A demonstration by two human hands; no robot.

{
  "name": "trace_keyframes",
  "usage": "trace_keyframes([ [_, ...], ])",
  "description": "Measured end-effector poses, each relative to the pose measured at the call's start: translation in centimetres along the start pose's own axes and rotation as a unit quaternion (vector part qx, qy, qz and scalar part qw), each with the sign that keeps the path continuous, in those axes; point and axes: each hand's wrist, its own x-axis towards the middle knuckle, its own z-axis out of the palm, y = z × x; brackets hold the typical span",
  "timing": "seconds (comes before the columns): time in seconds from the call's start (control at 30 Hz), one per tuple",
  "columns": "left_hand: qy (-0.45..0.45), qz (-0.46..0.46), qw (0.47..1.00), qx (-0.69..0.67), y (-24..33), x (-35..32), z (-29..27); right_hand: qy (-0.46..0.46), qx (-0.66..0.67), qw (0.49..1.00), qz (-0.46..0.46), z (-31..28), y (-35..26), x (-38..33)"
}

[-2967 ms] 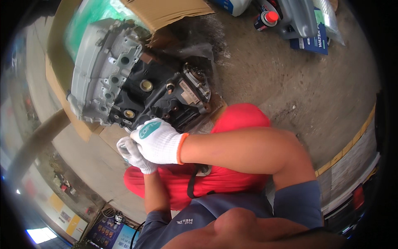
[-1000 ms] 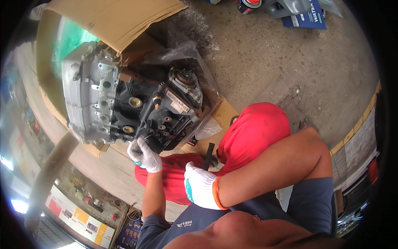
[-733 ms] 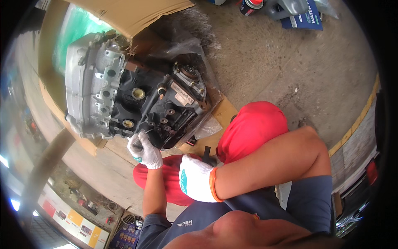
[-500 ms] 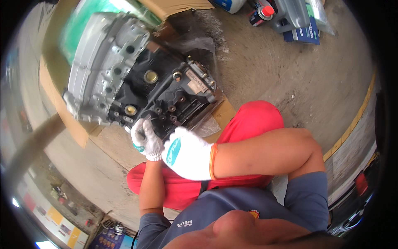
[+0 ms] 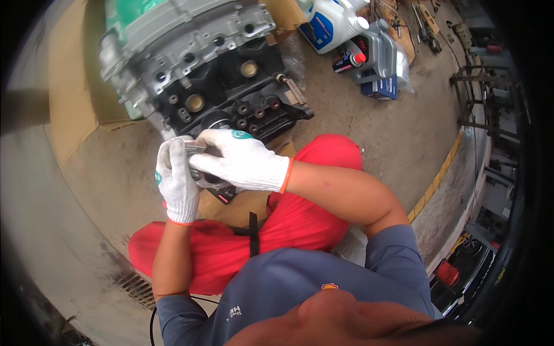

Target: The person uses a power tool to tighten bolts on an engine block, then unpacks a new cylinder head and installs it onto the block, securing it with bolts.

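Both gloved hands, the left hand and right hand, squeeze a small metal part against the engine block on cardboard. It looks like fitting; next it needs careful lining up.

White and grey jugs, blue box upper right

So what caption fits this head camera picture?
Two gloved hands, left hand and right hand, hold a small metal part beside an engine block.
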Motion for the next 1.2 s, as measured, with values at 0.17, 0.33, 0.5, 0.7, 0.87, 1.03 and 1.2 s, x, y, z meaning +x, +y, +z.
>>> trace_keyframes([
  [0.17, -0.029, 0.014, 0.999, 0.008, 1.2, -0.4, -4.3, 0.009, 0.269, 0.963, 0.033, 6.1, 0.7, 0.7],
  [0.33, 0.004, -0.071, 0.994, -0.081, -0.5, -0.3, -6.9, 0.043, 0.172, 0.984, 0.019, 9.8, 0.0, 1.3],
  [0.5, -0.005, -0.076, 0.991, -0.112, -1.0, -0.4, -7.4, 0.072, 0.14, 0.988, -0.006, 11.2, 1.0, 2.3],
  [0.7, 0.015, -0.169, 0.968, -0.185, -0.7, -0.2, -7.1, 0.026, 0.394, 0.917, 0.055, 12.1, 1.1, 2.2],
  [0.87, 0.04, -0.163, 0.955, -0.246, -0.4, -0.5, -6.4, 0.004, 0.484, 0.874, 0.048, 12.4, 1.8, 2.2],
  [1.03, 0.048, -0.134, 0.965, -0.218, -1.0, -0.4, -6.1, -0.031, 0.511, 0.858, 0.037, 12.0, 2.8, 2.1],
  [1.2, 0.025, -0.108, 0.976, -0.185, -1.1, 0.1, -6.1, -0.035, 0.549, 0.834, 0.033, 11.7, 2.9, 1.4],
])
